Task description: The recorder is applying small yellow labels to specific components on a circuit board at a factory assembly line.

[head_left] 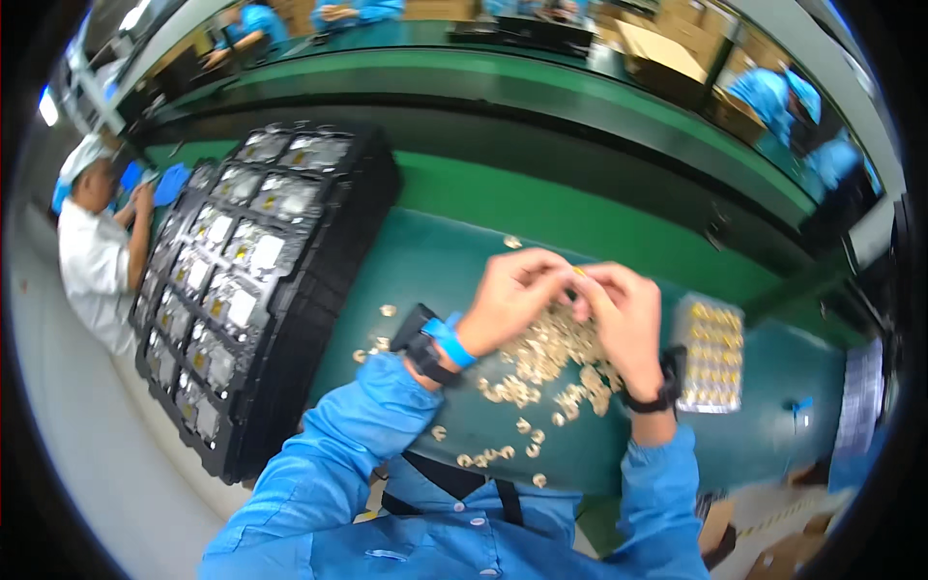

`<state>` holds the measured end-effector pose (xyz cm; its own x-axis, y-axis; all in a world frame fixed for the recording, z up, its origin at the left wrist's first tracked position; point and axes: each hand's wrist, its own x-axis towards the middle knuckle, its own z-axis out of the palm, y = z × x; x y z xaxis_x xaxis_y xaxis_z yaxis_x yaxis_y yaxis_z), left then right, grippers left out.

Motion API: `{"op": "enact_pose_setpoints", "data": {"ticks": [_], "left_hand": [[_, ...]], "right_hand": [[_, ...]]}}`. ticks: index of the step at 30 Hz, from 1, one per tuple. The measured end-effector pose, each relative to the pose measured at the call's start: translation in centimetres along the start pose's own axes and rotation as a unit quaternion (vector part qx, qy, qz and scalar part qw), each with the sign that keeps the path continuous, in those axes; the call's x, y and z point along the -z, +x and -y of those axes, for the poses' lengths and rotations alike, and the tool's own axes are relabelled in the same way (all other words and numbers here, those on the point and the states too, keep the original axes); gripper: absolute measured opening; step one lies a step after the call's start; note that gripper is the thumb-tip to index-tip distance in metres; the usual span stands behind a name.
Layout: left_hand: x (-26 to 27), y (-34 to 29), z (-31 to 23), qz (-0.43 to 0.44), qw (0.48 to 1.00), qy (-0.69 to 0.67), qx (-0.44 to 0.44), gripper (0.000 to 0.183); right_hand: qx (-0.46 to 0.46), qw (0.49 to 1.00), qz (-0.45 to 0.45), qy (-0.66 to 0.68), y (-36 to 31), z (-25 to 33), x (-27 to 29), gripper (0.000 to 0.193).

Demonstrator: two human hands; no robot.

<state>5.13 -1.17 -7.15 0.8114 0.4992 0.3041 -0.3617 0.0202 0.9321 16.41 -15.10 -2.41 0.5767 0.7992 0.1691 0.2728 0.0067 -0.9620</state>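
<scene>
Above the green table, my left hand point(520, 298) and my right hand point(623, 314) meet at the fingertips, both closed in a pinch. Between them a small yellow part point(578, 272) peeks out; most of it is hidden by the fingers. Beneath and just in front of the hands lies a loose heap of small cream-coloured, ring-like pieces point(543, 356), partly covered by my right hand. A clear tray point(713, 404) holding rows of small yellow parts stands right of my right wrist.
At the left stands a tall stack of black trays point(338, 227), its top compartments holding silvery assemblies. Stray ring-like pieces point(486, 456) lie near the table's front edge. A dark ledge point(580, 159) runs along the back. A co-worker point(97, 232) in white is at far left.
</scene>
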Motion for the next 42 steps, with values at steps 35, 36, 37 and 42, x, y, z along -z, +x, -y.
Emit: {"op": "enact_pose_setpoints", "data": {"ticks": [35,36,37,42], "left_hand": [[-1.0,-0.5,0.6,0.010,0.998,0.034,0.051,0.019],[-1.0,-0.7,0.8,0.018,0.998,0.033,0.048,0.021],[-0.7,-0.8,0.9,0.013,0.998,0.035,0.047,0.022],[-0.2,-0.9,0.4,0.038,0.995,0.085,0.047,0.023]], "right_hand": [[-0.053,0.992,-0.026,0.111,-1.7,-2.3,0.0,0.008],[-0.016,0.993,-0.029,0.113,-1.6,-3.0,-0.3,0.009],[0.021,0.993,-0.032,0.113,-1.6,-3.4,-0.5,0.009],[0.037,0.989,-0.014,0.140,-1.2,-3.4,-0.9,0.008]]}}
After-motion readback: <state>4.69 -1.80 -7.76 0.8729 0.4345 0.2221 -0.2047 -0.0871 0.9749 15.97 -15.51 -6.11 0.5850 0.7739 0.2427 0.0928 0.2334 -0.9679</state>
